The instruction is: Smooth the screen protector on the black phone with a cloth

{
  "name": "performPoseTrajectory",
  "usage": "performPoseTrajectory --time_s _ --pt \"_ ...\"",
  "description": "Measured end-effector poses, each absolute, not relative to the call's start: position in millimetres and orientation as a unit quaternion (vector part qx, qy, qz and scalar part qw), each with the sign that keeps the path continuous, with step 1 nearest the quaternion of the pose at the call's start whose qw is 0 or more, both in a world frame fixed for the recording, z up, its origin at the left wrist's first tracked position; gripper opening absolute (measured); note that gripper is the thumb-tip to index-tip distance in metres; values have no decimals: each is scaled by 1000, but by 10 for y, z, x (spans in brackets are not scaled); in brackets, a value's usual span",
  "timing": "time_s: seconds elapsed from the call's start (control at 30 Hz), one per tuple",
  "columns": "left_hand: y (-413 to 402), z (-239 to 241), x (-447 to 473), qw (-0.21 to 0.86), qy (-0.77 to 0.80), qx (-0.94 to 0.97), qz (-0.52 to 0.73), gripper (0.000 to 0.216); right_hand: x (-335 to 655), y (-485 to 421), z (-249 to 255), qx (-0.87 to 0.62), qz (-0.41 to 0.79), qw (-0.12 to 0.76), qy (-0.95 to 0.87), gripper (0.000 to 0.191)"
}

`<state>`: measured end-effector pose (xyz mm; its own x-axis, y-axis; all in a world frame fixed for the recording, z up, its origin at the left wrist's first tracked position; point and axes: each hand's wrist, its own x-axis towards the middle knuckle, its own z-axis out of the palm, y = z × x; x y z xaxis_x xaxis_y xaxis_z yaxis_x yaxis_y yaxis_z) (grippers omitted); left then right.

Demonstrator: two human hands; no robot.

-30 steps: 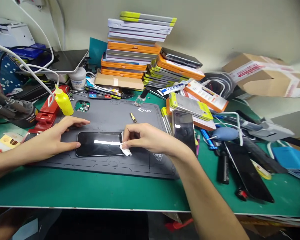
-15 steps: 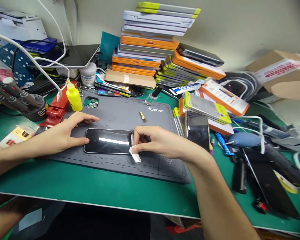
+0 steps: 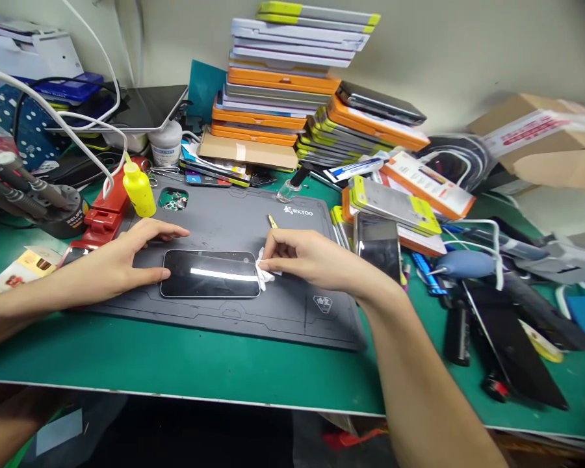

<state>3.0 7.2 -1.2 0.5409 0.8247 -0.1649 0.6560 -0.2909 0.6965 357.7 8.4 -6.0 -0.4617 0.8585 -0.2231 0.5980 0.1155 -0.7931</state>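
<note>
A black phone lies screen up on the grey work mat. My left hand rests on the mat around the phone's left end, thumb at the near corner and fingers stretched along the far edge. My right hand pinches a small white wipe at the phone's right end. The wipe touches the top right corner of the screen.
A yellow squeeze bottle, a red tool and a screwdriver holder stand at the mat's left. A tall stack of boxed screen protectors rises behind. Another phone, cables and tools crowd the right. The table's front edge is near.
My right hand has moved the wipe from the phone's near right corner up to its far right corner. My left hand has kept its hold.
</note>
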Motion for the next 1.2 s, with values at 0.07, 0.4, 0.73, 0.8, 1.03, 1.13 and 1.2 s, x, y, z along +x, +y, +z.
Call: performPoseTrajectory --time_s 0.07,0.4,0.73,0.8,1.03,1.13,1.2 --pt "65 -10 31 363 476 793 117 58 3609 133 -100 -503 423 198 -727 29" --pt "74 -161 -80 228 417 876 75 82 3357 128 -182 -565 227 231 -758 20" --pt "4 -7 18 242 475 837 121 59 3212 0 -123 -492 231 346 -765 27" --pt "-12 84 60 247 489 829 112 61 3240 -3 -93 -468 294 404 -729 28" --pt "-76 153 85 273 505 807 135 57 3243 -92 19 -468 388 379 -697 34" --pt "-87 118 79 270 514 799 159 60 3242 -106 64 -422 374 379 -734 21" --pt "-95 105 84 268 516 797 161 59 3270 -106 103 -414 370 376 -742 17"
